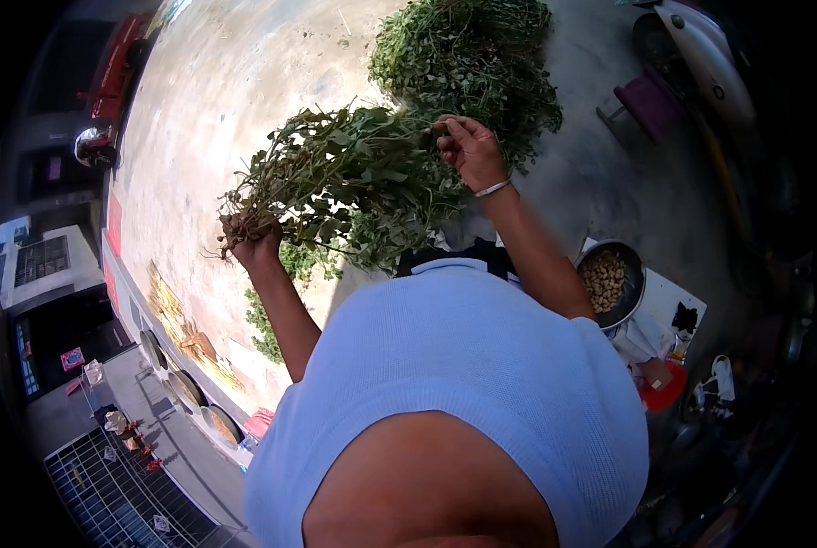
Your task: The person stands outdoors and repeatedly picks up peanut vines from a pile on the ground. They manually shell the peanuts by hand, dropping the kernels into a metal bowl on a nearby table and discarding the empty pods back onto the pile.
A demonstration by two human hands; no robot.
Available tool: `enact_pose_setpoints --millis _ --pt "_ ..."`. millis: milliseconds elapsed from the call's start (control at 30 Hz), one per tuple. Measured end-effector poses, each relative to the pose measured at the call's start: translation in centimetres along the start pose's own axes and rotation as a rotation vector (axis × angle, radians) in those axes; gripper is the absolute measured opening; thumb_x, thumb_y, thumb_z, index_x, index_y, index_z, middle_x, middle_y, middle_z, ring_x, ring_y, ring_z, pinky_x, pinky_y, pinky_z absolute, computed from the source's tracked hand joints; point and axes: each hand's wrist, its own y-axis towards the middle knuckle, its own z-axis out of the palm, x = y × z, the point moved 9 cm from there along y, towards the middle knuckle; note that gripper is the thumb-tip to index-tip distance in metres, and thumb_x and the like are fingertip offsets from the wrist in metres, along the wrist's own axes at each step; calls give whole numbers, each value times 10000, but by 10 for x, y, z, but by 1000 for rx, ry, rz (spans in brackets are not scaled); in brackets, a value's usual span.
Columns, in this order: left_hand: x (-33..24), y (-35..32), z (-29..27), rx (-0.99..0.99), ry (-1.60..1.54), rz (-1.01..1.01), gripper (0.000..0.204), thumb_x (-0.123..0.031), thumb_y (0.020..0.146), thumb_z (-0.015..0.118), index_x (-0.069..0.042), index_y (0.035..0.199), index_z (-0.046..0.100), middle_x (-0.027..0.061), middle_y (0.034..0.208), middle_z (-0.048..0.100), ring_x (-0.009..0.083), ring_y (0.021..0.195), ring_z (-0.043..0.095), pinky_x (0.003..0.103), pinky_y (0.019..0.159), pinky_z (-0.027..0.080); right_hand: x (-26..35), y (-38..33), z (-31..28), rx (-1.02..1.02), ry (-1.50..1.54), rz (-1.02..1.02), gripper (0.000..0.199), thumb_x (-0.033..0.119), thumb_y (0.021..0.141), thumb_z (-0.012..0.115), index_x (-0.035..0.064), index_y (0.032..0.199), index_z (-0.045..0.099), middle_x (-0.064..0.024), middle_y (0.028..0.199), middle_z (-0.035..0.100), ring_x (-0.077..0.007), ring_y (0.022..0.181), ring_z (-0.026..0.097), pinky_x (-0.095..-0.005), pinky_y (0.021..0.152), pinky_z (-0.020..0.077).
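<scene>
Green leafy plant bunch (354,178) held level above the concrete floor (217,82) | left hand (255,245) grips root end, roots partly hidden | right hand (471,151) pinches stem tips | torso blocks lower view.

Green leafy plant bunch (344,178), light-blue shirt (463,365), purple stool (651,102), red bowl (664,388).

The ground is bare grey concrete (235,82), bright with sun on the left and in shade on the right. A purple stool (651,102) stands in the shade near a white scooter (710,55). A red car (116,64) is parked far off at the left edge.
</scene>
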Motion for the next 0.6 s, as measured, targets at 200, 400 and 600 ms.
enact_pose_setpoints --millis 200,400,600 --pt "14 19 -13 -195 -40 -55 190 -147 791 493 -140 611 431 -18 527 421 90 445 360 225 440 325 41 38 8 11 321 -110 154 122 911 469 27 1004 547 -97 958 584 -134 738 555 -243 597 454" --pt "24 30 -20 -306 -91 -58 308 -222 839 435 -181 538 379 -49 439 269 77 381 193 228 412 179 50 49 12 -11 93 -147 89 121 887 508 51 903 561 10 687 516 -78 549 448 -263 504 431" --pt "35 29 -10 -362 -75 -4 300 -189 784 516 -184 555 323 -64 483 247 74 427 218 245 433 187 40 33 -9 -285 -129 -127 129 141 901 502 40 826 534 25 589 417 -61 459 342 -264 488 418"
